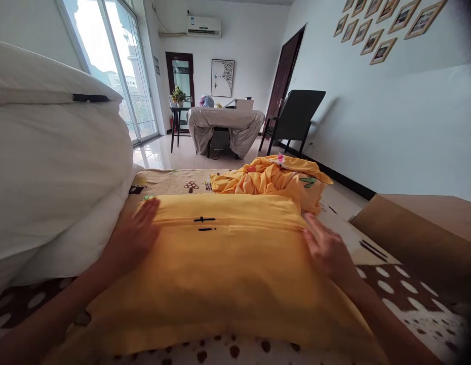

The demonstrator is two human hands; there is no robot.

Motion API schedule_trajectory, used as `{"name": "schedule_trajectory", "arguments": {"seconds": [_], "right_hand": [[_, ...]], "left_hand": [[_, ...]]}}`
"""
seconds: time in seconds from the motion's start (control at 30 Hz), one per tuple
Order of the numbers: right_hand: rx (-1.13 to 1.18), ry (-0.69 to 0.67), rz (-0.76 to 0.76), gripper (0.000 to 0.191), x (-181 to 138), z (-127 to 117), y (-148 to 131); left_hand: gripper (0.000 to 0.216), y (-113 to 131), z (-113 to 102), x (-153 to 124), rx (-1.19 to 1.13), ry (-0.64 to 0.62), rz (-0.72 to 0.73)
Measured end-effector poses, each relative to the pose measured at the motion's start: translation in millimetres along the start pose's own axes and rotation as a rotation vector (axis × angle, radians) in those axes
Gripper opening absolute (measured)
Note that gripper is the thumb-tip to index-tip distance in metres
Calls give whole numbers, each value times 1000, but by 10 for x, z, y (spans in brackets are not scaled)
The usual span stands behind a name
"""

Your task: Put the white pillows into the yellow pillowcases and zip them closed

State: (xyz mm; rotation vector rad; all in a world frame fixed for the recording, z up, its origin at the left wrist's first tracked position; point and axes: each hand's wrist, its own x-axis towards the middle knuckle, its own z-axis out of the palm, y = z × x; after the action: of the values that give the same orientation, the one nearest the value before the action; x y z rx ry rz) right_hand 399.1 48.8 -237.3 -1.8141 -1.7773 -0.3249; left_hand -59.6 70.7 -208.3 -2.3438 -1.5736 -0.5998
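Yellow pillow (228, 263), one, cased in plain cloth; lies on the patterned bedspread (387, 284), broad face up. A seam crosses it near the far edge, with short dark marks close to its middle; their nature cannot be told.

Left hand (142, 230): at the pillow's far left corner, laid along the edge; fingers extended and fairly close together, slightly blurred, with no pinch on the cloth visible.

Right hand (328, 248): at the pillow's right edge, by the end of the seam; fingertips against the side, lightly bent. Whether they grip cloth or only press it cannot be told.

Crumpled yellow cloth (273, 175), with pink and green figures: just beyond the pillow, to the right, close to its far edge.

White bedding (56, 162), stacked high, black tag on its side: left of the pillow, beside the left forearm.

Cardboard box (418, 228): right of the pillow, well apart.

Risks, by judgement: uneven pressure from the two hands could skew the case and bunch the filling to one side; a pull across the seam could make it gape or pucker; a push away could ruck the pillow into the crumpled cloth; a leftward swing could topple the stack.
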Motion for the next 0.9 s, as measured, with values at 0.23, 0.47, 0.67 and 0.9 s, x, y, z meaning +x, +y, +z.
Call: {"name": "schedule_trajectory", "arguments": {"seconds": [0.23,0.47,0.67,0.9], "right_hand": [[-3,-339,-375,49,607,255,-1736],[-21,-244,-226,56,540,597,-845],[47,-157,-68,55,329,736,102],[-68,-246,41,57,-168,663,874]], "left_hand": [[55,1248,384,1081,-111,-263,42],[56,515,652,794,-87,-202,-21],[55,-255,738,413,-165,-105,-167],[58,-558,684,122,-198,105,-354]]}}
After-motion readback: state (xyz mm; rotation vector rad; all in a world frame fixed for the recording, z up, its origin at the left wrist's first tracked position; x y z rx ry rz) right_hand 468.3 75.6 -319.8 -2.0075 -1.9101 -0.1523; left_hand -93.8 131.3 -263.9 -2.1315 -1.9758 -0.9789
